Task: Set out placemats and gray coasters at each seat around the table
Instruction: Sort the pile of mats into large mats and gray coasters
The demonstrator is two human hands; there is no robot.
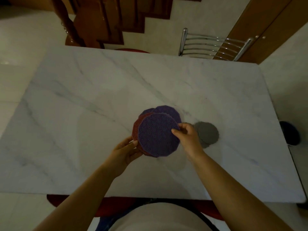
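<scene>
A fanned stack of round patterned placemats, purple [158,135] on top with a red one [136,129] under it, is lifted over the middle of the white marble table [83,100]. My left hand [125,152] grips the stack's near-left edge from below. My right hand [186,134] pinches the right rim of the top purple mat. Further purple mats [168,111] stick out behind. A small pile of round gray coasters [208,134] lies on the table just right of my right hand, partly hidden by it.
A chrome-backed chair [213,45] stands at the table's far right side, and a red seat [133,50] shows at the far edge. Another red seat [53,200] is under the near edge. Wooden stairs rise beyond. A dark object [290,133] lies on the floor right.
</scene>
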